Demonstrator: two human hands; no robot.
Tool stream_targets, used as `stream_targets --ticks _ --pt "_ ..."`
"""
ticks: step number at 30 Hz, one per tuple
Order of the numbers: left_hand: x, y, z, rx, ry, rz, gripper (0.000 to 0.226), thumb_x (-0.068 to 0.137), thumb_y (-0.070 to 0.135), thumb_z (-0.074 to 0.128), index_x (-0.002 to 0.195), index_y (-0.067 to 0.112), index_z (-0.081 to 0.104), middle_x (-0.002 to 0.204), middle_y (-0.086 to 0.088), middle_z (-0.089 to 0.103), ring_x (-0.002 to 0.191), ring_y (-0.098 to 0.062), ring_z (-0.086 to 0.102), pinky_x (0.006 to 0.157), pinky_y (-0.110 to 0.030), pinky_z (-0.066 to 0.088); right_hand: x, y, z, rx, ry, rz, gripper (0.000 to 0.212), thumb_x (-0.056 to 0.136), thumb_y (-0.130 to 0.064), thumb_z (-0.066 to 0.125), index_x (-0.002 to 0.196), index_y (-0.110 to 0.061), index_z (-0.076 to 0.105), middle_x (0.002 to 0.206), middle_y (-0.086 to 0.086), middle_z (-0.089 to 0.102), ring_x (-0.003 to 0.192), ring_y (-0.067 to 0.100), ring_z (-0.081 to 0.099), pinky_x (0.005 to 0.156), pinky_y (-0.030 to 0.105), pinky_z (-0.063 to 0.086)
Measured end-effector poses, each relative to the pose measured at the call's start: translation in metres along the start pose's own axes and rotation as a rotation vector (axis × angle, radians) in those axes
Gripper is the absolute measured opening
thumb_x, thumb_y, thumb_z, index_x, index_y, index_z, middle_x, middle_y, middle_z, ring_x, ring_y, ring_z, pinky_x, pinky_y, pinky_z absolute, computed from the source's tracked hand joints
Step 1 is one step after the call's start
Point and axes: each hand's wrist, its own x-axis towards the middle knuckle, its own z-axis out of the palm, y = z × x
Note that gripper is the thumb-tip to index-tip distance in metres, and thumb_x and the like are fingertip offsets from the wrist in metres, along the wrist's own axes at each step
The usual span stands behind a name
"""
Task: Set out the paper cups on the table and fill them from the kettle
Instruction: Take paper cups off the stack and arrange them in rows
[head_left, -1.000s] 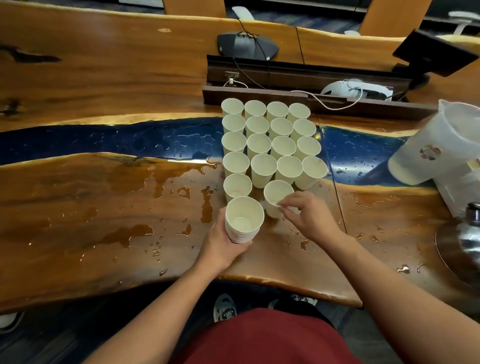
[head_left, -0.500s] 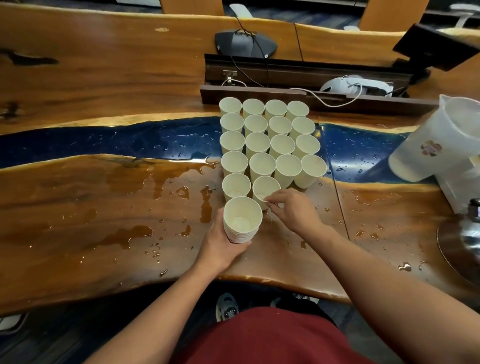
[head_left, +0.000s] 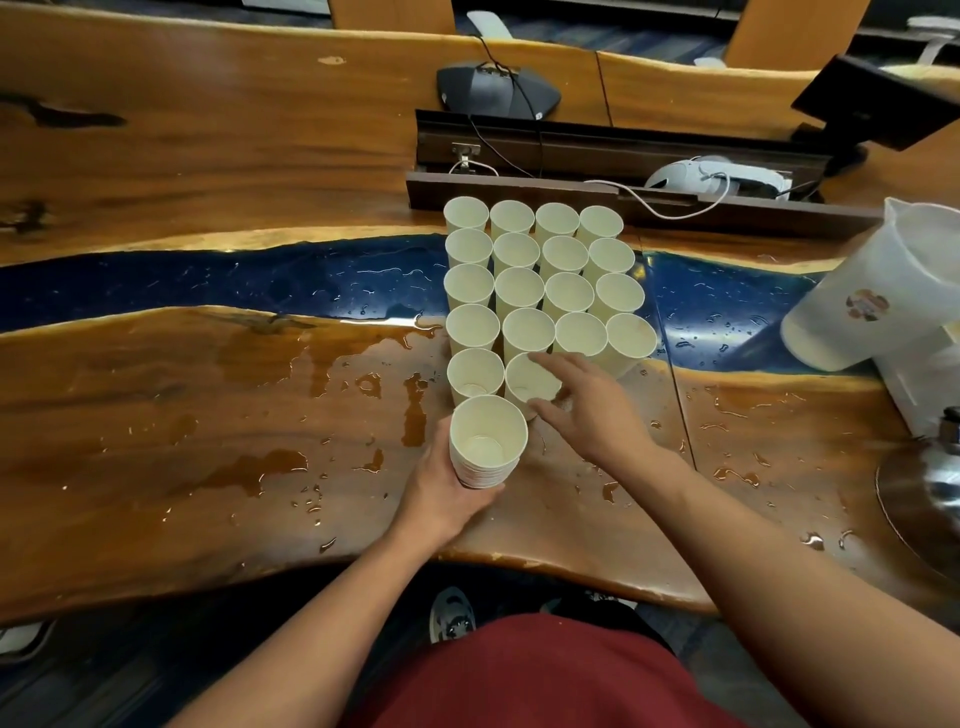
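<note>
Paper cups (head_left: 540, 270), off-white, stand upright on the wet wooden table (head_left: 208, 415) in a tight block: four full rows of four, with a fifth row begun nearest the person. Change noted: a second ago the right hand (head_left: 587, 410) was setting the newest cup (head_left: 530, 384) down well right of its place; that cup now sits in the second slot of the fifth row, touching its left neighbour. Two slots in that row remain open, so setting-out looks nearly done for this row and no filling has started.

Right hand: fingers spread and fairly straight, thumb by the newest cup's near wall, fingertips over its far rim; it appears to be letting go or nudging, not gripping.

Left hand (head_left: 447, 488): fingers wrapped round the stack of nested cups (head_left: 485, 444), held upright just in front of the block, mouth facing the camera.

Kettle (head_left: 935, 483): only a metal edge shows at the far right, well apart from the cups. A translucent plastic jug (head_left: 878, 291) stands near it.
</note>
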Motion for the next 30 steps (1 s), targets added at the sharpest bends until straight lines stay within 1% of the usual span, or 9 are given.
stream_targets --ticks 2,5,8,11,14,17,20,26,30 --pt "0.0 -0.001 0.0 0.0 -0.005 0.011 0.094 0.063 0.023 0.092 0.138 0.029 0.036 0.123 0.014 0.052 0.114 -0.005 0.048 0.087 -0.016 0.037 -0.004 -0.015 -0.013 0.104 0.059 -0.063 0.038 0.09 -0.031 0.07 0.127 -0.033 0.061 0.122 -0.009 0.057 0.076 0.006 0.061 0.078 0.03 0.053" --pt "0.001 0.0 0.001 -0.012 -0.01 0.013 0.093 0.063 0.026 0.092 0.136 0.036 0.035 0.123 0.014 0.053 0.113 -0.006 0.05 0.086 -0.019 0.04 -0.01 -0.039 -0.038 0.283 0.053 -0.213 0.018 0.091 -0.025 0.071 0.109 -0.024 0.069 0.106 -0.009 0.061 0.075 0.004 0.06 0.069 0.015 0.046" --pt "0.002 0.0 0.001 -0.037 -0.025 0.021 0.091 0.064 0.03 0.09 0.138 0.035 0.037 0.124 0.012 0.057 0.111 -0.005 0.055 0.081 -0.012 0.043 -0.02 -0.059 -0.056 0.335 -0.213 -0.302 0.011 0.089 -0.027 0.074 0.097 -0.019 0.075 0.095 -0.013 0.07 0.075 -0.002 0.058 0.066 0.011 0.04" --pt "0.003 -0.002 0.003 -0.066 -0.038 0.029 0.087 0.063 0.03 0.089 0.132 0.042 0.037 0.122 0.012 0.059 0.113 -0.007 0.056 0.087 -0.02 0.048 -0.025 -0.062 -0.048 0.031 -0.442 -0.32 0.024 0.089 -0.042 0.069 0.111 -0.033 0.074 0.102 -0.009 0.074 0.078 0.0 0.059 0.071 0.022 0.045" --pt "0.004 -0.004 0.005 -0.067 -0.028 0.039 0.085 0.064 0.027 0.09 0.128 0.043 0.036 0.118 0.017 0.057 0.113 -0.009 0.056 0.088 -0.025 0.049 -0.029 -0.06 -0.04 -0.106 -0.412 -0.365 0.026 0.094 -0.038 0.057 0.114 -0.033 0.073 0.092 0.002 0.074 0.077 0.02 0.062 0.064 0.028 0.039" --pt "0.005 -0.003 0.005 -0.065 -0.022 0.046 0.082 0.066 0.025 0.089 0.125 0.043 0.036 0.114 0.02 0.057 0.109 -0.011 0.057 0.084 -0.024 0.049 -0.033 -0.058 -0.036 -0.12 -0.359 -0.447 0.029 0.093 -0.04 0.051 0.104 -0.026 0.074 0.084 0.003 0.072 0.076 0.027 0.063 0.06 0.032 0.039" --pt "0.005 -0.004 0.006 -0.066 -0.011 0.06 0.08 0.065 0.027 0.089 0.125 0.04 0.038 0.115 0.016 0.059 0.109 -0.009 0.059 0.083 -0.019 0.048 -0.035 -0.057 -0.038 -0.055 -0.299 -0.449 0.023 0.091 -0.035 0.058 0.101 -0.025 0.076 0.082 0.001 0.072 0.072 0.025 0.062 0.058 0.035 0.045" --pt "0.005 -0.003 0.007 -0.058 -0.014 0.051 0.083 0.065 0.03 0.09 0.127 0.041 0.035 0.12 0.011 0.059 0.108 -0.006 0.057 0.079 -0.007 0.043 -0.032 -0.059 -0.044 -0.004 -0.231 -0.372 0.02 0.085 -0.036 0.067 0.099 -0.028 0.079 0.089 -0.008 0.077 0.076 0.017 0.067 0.063 0.024 0.042" --pt "0.005 -0.004 0.007 -0.057 -0.024 0.054 0.082 0.065 0.029 0.09 0.127 0.039 0.036 0.119 0.01 0.059 0.108 -0.007 0.058 0.079 -0.008 0.043 -0.035 -0.062 -0.044 -0.029 -0.23 -0.317 0.018 0.085 -0.038 0.07 0.099 -0.032 0.079 0.089 -0.009 0.076 0.075 0.018 0.067 0.063 0.03 0.05"
